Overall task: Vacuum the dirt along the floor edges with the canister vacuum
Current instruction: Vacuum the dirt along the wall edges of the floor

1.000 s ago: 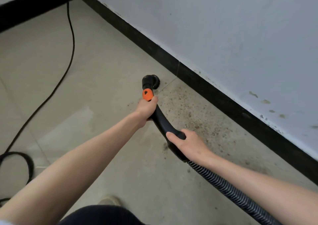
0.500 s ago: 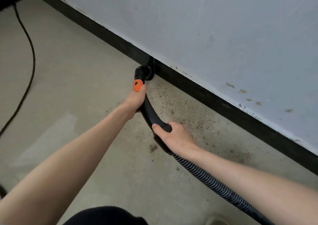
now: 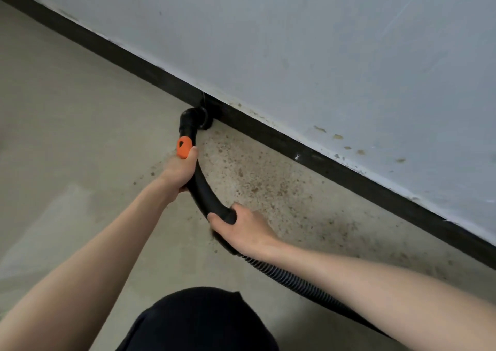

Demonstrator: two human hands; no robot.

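Observation:
A black curved vacuum handle tube (image 3: 204, 189) with an orange collar (image 3: 183, 146) ends in a round black nozzle (image 3: 200, 118) that sits on the floor against the black baseboard (image 3: 335, 168). My left hand (image 3: 178, 172) grips the tube just below the orange collar. My right hand (image 3: 241, 228) grips the lower bend, where the ribbed black hose (image 3: 303, 281) begins and runs off to the lower right under my forearm. Brown dirt specks (image 3: 268, 184) cover the floor along the baseboard, to the right of the nozzle.
A pale grey wall (image 3: 322, 41) rises above the baseboard, with a few yellowish stains (image 3: 338, 137) low on it. The beige floor (image 3: 67, 135) spreads out to the left. My dark-clothed knee (image 3: 198, 321) fills the bottom centre.
The nozzle has moved from the open floor to the baseboard. The view has swung right, so the black power cord on the left has left the frame. Both hands hold as before.

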